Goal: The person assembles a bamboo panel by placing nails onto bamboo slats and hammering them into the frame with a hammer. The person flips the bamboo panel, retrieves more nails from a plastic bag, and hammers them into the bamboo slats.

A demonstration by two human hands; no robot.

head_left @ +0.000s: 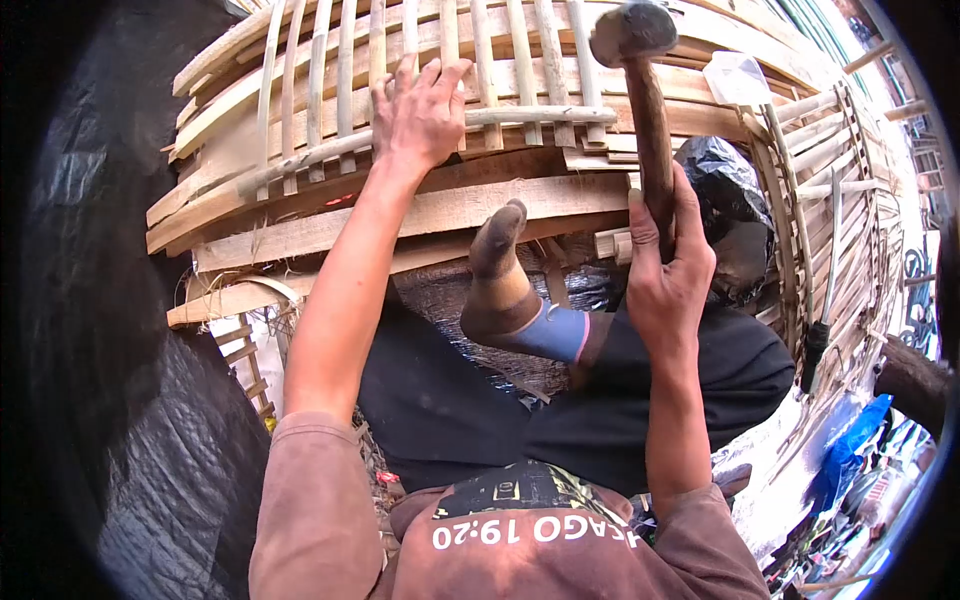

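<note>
My right hand (672, 275) is wrapped around the wooden handle of a hammer (655, 140), held upright with its dark metal head at the top. My left hand (420, 112) lies over a frame of thin bamboo slats (527, 70), fingers bent around one slat near the long crosswise pole (540, 114). Whether a nail or other small piece sits between those fingers is hidden. The slats run side by side across the pole, on top of wooden planks (460, 208).
My socked foot (500, 270) rests close below the planks. A clear plastic container (737, 80) sits at upper right, above a black plastic bag (728, 185). A tool with a black handle (815, 350) leans against slatted panels (840, 200). Dark sheeting (100, 300) covers the left side.
</note>
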